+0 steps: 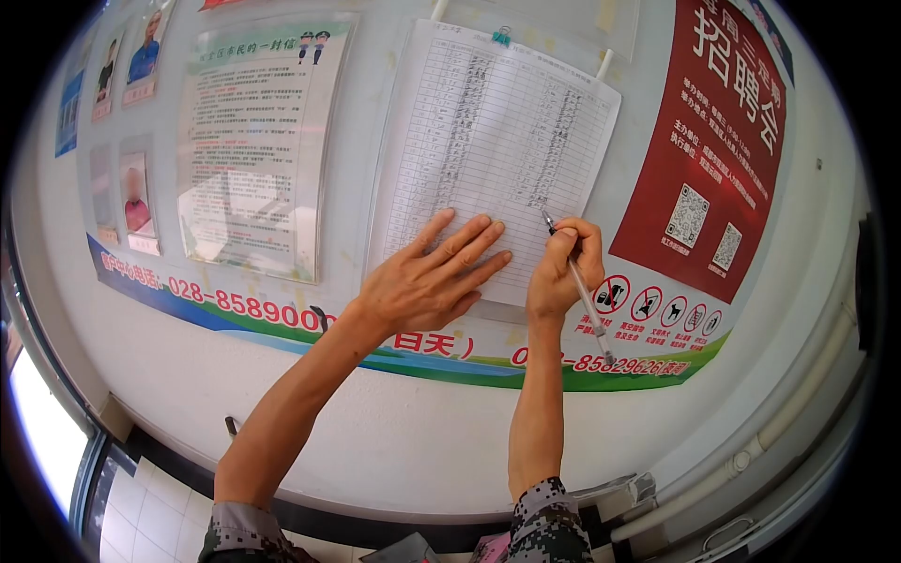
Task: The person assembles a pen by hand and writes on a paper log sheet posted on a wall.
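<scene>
Right grip (563, 267) pinching pen (590, 314) | left grip (427, 281) spread, hiding part of sheet (502, 141) | red poster (704, 155), notice (249, 155) flanking

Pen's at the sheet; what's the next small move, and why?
Probably write one line lower, the left hand bracing the sheet: the right hand holds the pen, its tip beside the lowest handwriting on the sheet's right side, and the sheet looks blank just below.

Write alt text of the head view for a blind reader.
A person's right hand holds a pen to a partly filled form on a wall, the left hand spread over the form's lower part. A printed notice hangs to the left, a red poster to the right.
</scene>
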The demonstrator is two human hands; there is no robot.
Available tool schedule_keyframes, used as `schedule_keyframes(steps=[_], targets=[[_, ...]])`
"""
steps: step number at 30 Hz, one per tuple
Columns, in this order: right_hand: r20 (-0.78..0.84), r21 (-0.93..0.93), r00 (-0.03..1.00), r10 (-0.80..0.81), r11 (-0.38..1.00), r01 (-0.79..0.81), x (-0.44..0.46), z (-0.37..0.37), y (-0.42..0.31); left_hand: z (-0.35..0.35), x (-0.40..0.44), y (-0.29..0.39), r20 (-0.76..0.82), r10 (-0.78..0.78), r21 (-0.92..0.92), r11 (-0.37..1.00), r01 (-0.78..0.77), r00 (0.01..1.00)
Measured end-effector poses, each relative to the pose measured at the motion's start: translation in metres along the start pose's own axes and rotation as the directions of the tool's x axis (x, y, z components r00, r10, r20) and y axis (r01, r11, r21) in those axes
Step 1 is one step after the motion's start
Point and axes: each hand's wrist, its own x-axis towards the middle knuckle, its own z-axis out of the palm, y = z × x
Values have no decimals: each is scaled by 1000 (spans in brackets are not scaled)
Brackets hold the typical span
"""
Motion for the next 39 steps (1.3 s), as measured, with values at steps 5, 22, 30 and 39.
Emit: schedule_keyframes(steps=[5,22,30,39], targets=[[20,-14,1000,11,1000,-10,0,-2,-3,1,-1,0,1,-1,9,1000,1,1000],[126,-38,982,-144,988,149,-1,-3,2,-1,1,0,-22,7,26,1000,-6,1000],[155,-33,987,-52,998,58,-1,-1,-4,-4,1,-1,-30,10,-8,1000,-11,1000],[107,-14,992,-73,997,75,-8,17,-6,-3,1,-1,-50,31,17,999,-30,998]])
